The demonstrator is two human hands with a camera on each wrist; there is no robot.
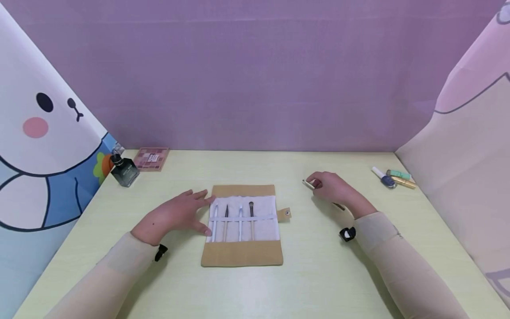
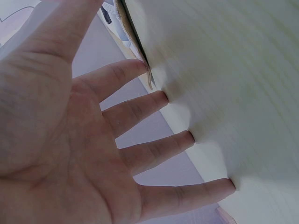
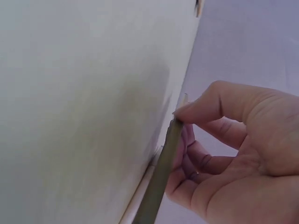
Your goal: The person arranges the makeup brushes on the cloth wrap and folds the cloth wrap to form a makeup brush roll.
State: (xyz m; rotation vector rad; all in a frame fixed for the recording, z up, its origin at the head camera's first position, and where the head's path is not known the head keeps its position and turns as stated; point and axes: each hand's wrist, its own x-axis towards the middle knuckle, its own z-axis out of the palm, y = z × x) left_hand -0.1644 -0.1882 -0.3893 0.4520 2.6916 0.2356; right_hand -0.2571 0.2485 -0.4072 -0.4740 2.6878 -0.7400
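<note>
A tan brush roll lies unfolded on the table, its pale lining showing. Several slim tools sit under its elastic band, including a dark-headed makeup brush and white sticks. My left hand spreads its fingers at the roll's left edge; index finger and thumb touch that edge, and other fingertips rest on the table. Over to the right of the roll, my right hand pinches a slender olive-brown stick between thumb and fingers, just above the table. Its exact kind is unclear.
At the back left, a dark perfume bottle stands beside a pink checked palette. A navy nail polish bottle, a green tube and a gold tube lie at the back right. The roll's snap strap points right.
</note>
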